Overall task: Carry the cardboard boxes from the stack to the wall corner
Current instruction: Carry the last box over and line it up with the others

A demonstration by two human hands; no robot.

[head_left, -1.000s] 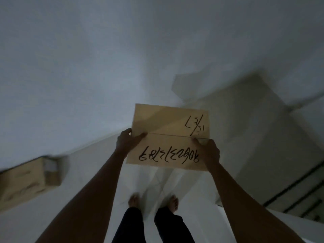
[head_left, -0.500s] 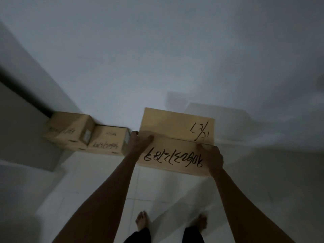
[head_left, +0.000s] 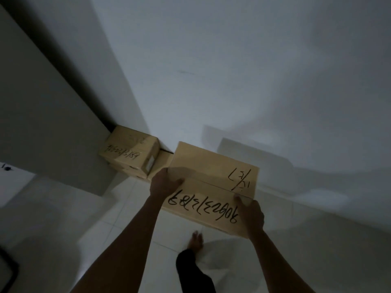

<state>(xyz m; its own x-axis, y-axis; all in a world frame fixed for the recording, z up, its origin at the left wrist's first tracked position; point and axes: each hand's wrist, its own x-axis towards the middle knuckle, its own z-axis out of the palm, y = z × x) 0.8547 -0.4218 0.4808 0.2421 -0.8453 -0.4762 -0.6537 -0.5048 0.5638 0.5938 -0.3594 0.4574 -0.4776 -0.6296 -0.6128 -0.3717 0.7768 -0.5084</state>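
I carry a brown cardboard box [head_left: 211,176] with black handwritten numbers on its top, held in front of me above the floor. My left hand [head_left: 164,183] grips its left edge and my right hand [head_left: 251,214] grips its near right corner. In the wall corner ahead on the left stands a stack of two cardboard boxes [head_left: 130,151], the top one marked with similar numbers. Another low box [head_left: 161,166] beside that stack is mostly hidden behind the carried one.
White walls [head_left: 232,70] meet at the corner behind the stack. A grey panel [head_left: 48,123] stands along the left. The floor [head_left: 118,225] is pale tile. My bare foot [head_left: 196,240] and dark trouser leg show below the box. A dark object [head_left: 8,271] sits at the lower left edge.
The view has swung toward the corner and I have come closer. The corner boxes now appear nearer and more central, and the carried box overlaps the low one. Both hands keep their grip.
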